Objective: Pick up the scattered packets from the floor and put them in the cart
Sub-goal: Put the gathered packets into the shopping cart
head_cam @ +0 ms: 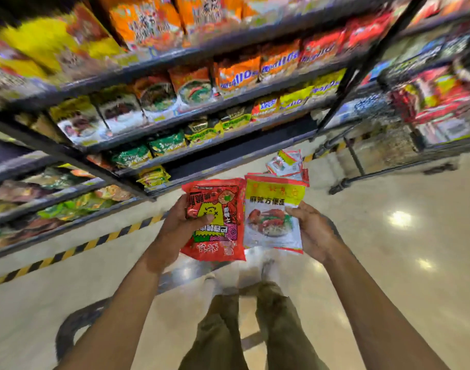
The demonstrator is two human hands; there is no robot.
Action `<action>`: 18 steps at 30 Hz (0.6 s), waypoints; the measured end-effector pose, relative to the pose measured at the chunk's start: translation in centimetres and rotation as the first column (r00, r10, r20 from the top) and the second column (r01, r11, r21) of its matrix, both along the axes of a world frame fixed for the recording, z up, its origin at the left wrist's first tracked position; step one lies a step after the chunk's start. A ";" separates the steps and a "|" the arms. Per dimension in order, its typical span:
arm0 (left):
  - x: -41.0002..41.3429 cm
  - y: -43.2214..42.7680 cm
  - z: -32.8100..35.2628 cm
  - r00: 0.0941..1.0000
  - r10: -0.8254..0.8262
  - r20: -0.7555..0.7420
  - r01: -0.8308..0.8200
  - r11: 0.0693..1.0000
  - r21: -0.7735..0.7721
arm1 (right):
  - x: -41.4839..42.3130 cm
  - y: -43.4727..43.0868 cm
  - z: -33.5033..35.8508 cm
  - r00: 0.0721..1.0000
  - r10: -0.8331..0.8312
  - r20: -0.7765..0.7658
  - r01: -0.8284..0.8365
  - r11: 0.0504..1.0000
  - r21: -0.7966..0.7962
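My left hand [184, 225] grips a red noodle packet [218, 236] by its left edge, thumb across the front. My right hand [312, 231] holds a white and yellow packet [272, 209] by its right edge. Both packets are lifted side by side in front of me, above the floor. Beyond them, several more red and white packets [286, 162] lie in a pile on the floor near the shelf base. A dark wheeled frame [362, 177], possibly the cart, stands at the right; I cannot tell for sure.
Tall shelves [175, 121] full of noodle packets run along the left and back. A yellow-black hazard stripe [68, 252] marks the shelf base. A curved dark object [76, 324] sits on the glossy floor at lower left. My legs and shoes [266, 271] are below the packets.
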State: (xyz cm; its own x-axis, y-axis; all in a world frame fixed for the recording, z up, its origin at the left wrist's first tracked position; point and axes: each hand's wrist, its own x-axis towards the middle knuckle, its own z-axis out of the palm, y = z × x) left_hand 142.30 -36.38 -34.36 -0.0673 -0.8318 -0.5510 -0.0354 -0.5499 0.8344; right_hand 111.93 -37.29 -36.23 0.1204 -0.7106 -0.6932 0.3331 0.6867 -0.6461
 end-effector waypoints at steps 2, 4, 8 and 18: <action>-2.1 -0.7 5.0 0.999 -0.034 0.022 0.035 0.998 -0.050 | -2.2 1.2 4.1 0.997 -0.045 0.055 0.048 0.998 -0.048; -4.5 -1.4 8.5 0.996 -0.080 0.044 0.084 0.991 -0.100 | -4.2 2.2 8.2 0.994 -0.072 0.085 0.078 0.994 -0.071; -11.6 -2.5 13.5 0.982 -0.180 0.051 0.186 0.967 -0.174 | -9.1 3.9 12.9 0.992 -0.123 -0.031 0.111 0.958 -0.264; -36.7 -4.6 19.2 0.970 -0.236 -0.053 0.215 0.942 -0.259 | -32.7 4.7 19.7 0.878 -0.393 -0.273 0.263 0.873 -0.410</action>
